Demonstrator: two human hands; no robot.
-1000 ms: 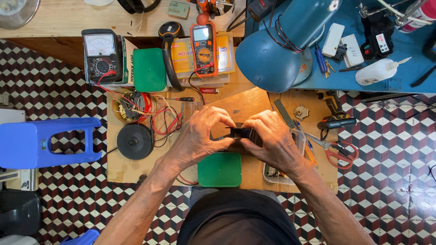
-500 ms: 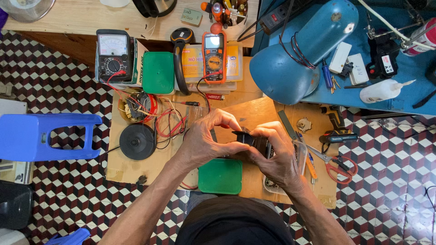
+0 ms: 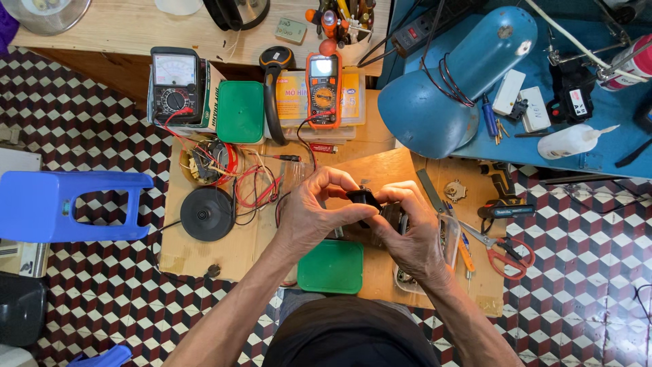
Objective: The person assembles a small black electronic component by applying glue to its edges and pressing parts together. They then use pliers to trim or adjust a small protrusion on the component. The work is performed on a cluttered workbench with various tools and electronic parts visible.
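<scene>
Left hand: the left hand [image 3: 314, 211] is curled narrow, thumb and fingertips pinched on the near-left end of a small black plastic part [image 3: 367, 200].
Right hand: the right hand [image 3: 411, 228] wraps the same part from the other side, fingers closed over a dark round piece joined to it; how the 2 pieces meet is hidden by the fingers.
Where the part is: held between both hands above the flat brown cardboard sheet [image 3: 224, 251], clear of the surface.
Slip risk: the grip looks like fingertip contact only, so a twist or pull could, I judge, pop the part loose; it would likely drop onto the square green plastic lid [image 3: 333, 266] just below the hands.
Snag risk: the loose red and black wire leads [image 3: 255, 187] lie just left of the left hand; a wrist moving that way could drag them.
Cut risk: the red-handled scissors [image 3: 506, 251] lie close to the right of the right hand, blades pointing toward it.
Meters: 2, a black analogue multimeter [image 3: 174, 85] and an orange digital multimeter [image 3: 324, 88], both beyond the hands.
Green lids: 2, the second [image 3: 240, 112] beyond the left hand.
Lamps: 1 blue metal desk lamp [image 3: 448, 95], beyond the right hand.
Black round discs: 1 [image 3: 207, 214], left of the left hand.
</scene>
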